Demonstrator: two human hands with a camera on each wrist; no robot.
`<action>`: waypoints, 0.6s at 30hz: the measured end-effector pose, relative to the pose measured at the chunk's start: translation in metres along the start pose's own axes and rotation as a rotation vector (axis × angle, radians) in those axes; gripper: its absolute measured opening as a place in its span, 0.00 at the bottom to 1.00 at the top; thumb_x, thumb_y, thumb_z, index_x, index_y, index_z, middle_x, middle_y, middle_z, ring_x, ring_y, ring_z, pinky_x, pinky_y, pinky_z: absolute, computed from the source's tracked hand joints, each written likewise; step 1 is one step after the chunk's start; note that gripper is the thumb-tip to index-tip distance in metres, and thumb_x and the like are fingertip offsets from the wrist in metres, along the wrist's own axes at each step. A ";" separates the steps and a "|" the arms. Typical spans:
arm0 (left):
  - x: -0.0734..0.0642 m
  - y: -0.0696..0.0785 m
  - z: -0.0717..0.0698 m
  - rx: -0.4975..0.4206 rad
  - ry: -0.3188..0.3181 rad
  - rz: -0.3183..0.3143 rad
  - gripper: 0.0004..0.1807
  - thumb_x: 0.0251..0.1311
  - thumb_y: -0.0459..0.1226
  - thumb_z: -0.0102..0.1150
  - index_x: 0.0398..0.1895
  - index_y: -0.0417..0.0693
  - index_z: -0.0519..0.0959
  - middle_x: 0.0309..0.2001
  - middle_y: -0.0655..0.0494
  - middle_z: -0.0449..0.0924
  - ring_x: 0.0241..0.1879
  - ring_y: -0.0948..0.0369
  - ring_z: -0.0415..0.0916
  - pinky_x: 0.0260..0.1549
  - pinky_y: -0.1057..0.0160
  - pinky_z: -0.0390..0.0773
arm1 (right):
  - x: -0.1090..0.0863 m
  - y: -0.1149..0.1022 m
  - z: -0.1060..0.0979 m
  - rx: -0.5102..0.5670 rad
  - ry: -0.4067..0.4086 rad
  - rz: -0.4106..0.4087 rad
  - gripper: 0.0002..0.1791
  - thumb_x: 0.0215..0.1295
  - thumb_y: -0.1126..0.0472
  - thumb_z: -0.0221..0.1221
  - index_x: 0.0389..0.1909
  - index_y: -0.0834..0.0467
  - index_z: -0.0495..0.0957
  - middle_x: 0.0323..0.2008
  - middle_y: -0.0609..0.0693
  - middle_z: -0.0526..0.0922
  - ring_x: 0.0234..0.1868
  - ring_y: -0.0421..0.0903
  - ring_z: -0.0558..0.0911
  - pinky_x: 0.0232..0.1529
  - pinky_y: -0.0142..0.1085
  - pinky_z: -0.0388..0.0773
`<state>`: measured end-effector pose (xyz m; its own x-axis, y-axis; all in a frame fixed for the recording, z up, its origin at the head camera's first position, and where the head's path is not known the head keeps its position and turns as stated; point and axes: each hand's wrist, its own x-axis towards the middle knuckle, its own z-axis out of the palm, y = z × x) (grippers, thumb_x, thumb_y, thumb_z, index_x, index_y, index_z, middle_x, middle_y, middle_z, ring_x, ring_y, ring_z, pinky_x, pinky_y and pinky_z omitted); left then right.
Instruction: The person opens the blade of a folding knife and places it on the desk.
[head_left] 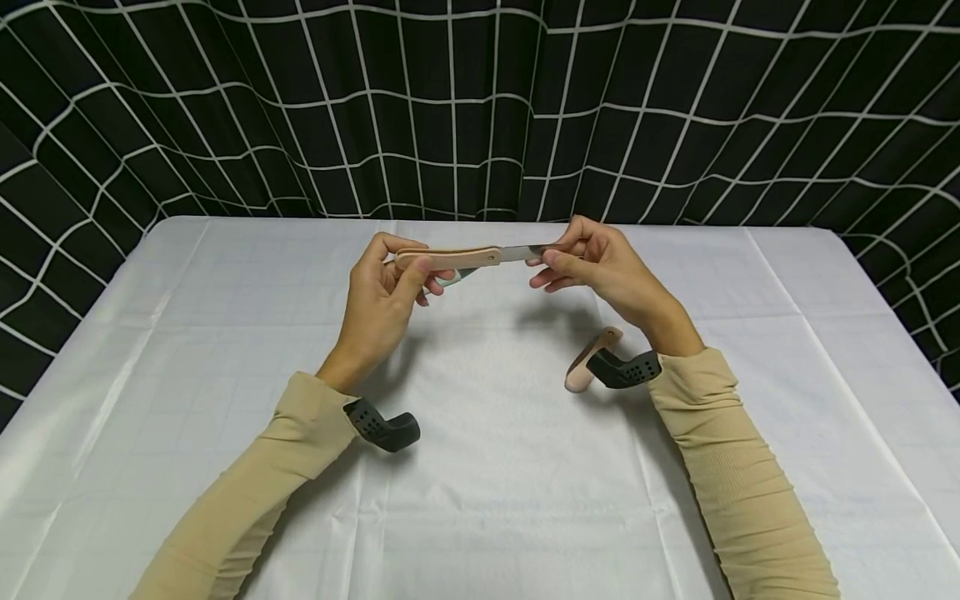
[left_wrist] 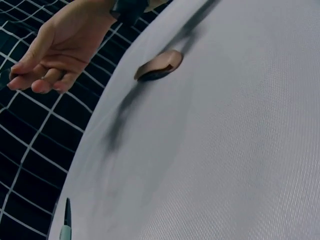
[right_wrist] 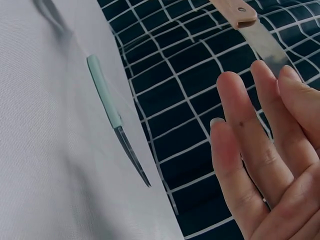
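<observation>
A folding knife with a pale pinkish handle (head_left: pixel 450 257) is held level above the table. My left hand (head_left: pixel 378 296) grips the handle, thumb along its near side. My right hand (head_left: pixel 603 262) pinches the steel blade (head_left: pixel 517 252) near its tip, and the blade stands out in line with the handle. Under the left fingers, partly hidden in the head view, a knife with a mint-green handle (right_wrist: pixel 104 92) lies on the table, its narrow dark blade bare. Below the right wrist rests another pinkish-handled folding knife (head_left: pixel 592 358), folded, partly behind the wrist camera.
A white cloth (head_left: pixel 495 467) with crease lines covers the table. Past its far edge hangs a black curtain (head_left: pixel 420 108) with a white grid. Black wrist cameras (head_left: pixel 384 425) jut inward from both cuffs.
</observation>
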<state>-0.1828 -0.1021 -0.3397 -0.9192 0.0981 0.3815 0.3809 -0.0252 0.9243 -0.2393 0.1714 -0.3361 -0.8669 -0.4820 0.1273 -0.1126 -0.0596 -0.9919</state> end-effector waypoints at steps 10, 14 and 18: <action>0.001 -0.002 -0.003 0.091 -0.073 -0.121 0.08 0.72 0.32 0.52 0.49 0.38 0.69 0.41 0.37 0.86 0.30 0.62 0.77 0.28 0.68 0.75 | 0.001 0.002 -0.003 -0.088 0.094 0.018 0.04 0.69 0.66 0.59 0.41 0.58 0.74 0.36 0.43 0.89 0.35 0.41 0.89 0.41 0.34 0.84; 0.001 -0.007 -0.006 0.214 -0.093 -0.142 0.10 0.70 0.34 0.56 0.49 0.39 0.74 0.41 0.39 0.86 0.30 0.62 0.74 0.26 0.69 0.69 | 0.001 0.003 -0.005 -0.086 0.136 0.042 0.05 0.68 0.65 0.60 0.42 0.58 0.75 0.36 0.43 0.89 0.34 0.41 0.88 0.41 0.34 0.84; 0.002 -0.011 -0.010 0.330 -0.105 -0.163 0.10 0.68 0.37 0.60 0.48 0.42 0.78 0.40 0.40 0.86 0.31 0.62 0.73 0.25 0.69 0.66 | 0.001 0.005 -0.007 -0.057 0.151 0.076 0.06 0.68 0.65 0.60 0.43 0.59 0.77 0.35 0.44 0.88 0.34 0.40 0.88 0.41 0.33 0.84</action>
<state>-0.1897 -0.1113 -0.3491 -0.9616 0.1762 0.2103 0.2579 0.3197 0.9117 -0.2444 0.1767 -0.3410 -0.9365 -0.3462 0.0556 -0.0679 0.0235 -0.9974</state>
